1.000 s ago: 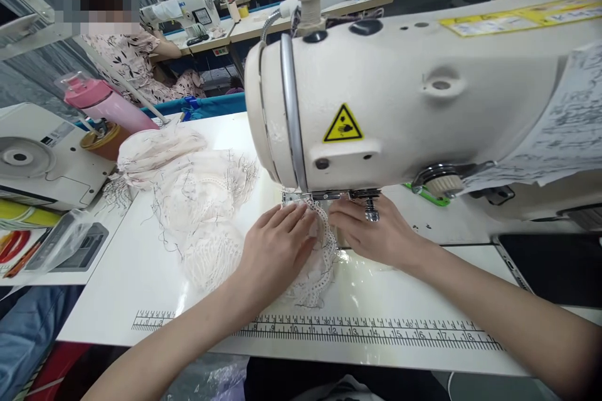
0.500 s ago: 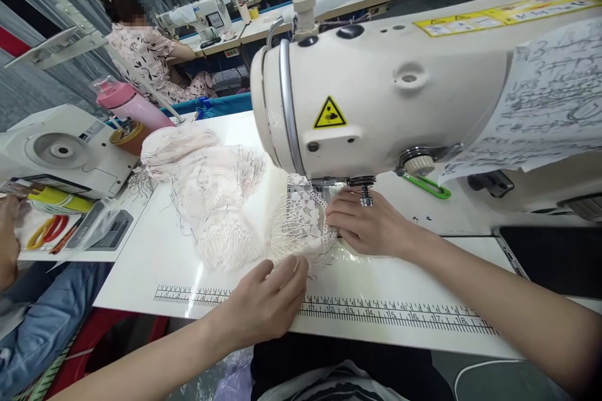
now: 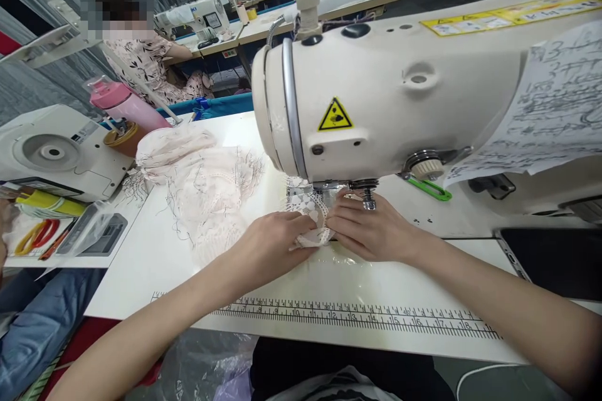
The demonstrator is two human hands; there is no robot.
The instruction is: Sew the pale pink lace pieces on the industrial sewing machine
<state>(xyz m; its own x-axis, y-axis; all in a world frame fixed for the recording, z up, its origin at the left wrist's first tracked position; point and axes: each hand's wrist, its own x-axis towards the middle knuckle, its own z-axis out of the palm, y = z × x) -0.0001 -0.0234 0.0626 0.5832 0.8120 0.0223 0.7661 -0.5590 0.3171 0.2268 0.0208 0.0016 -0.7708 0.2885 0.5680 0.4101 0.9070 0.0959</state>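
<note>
A piece of white lace fabric (image 3: 305, 203) lies under the head of the sewing machine (image 3: 376, 100). My left hand (image 3: 277, 241) is closed on its near left part, where an edge is folded up between the fingers. On the right side of the lace, my right hand (image 3: 367, 222) pinches its edge close beside the presser area. The machine head hides the needle, and some of my right fingertips are behind the metal parts. Left of my hands a heap of pale pink lace pieces (image 3: 202, 188) with loose threads rests on the white table (image 3: 399, 282).
A printed ruler (image 3: 357, 316) runs along the table's front edge. A dark phone (image 3: 550, 263) lies at the right, a green clip (image 3: 430, 188) behind my right hand. A pink bottle (image 3: 126, 103) and a second machine (image 3: 61, 150) stand left. Co-workers sit at the left and far left.
My left hand has moved up and to the right, from the near edge of the lace onto it, folding its edge. My right hand stays almost in place.
</note>
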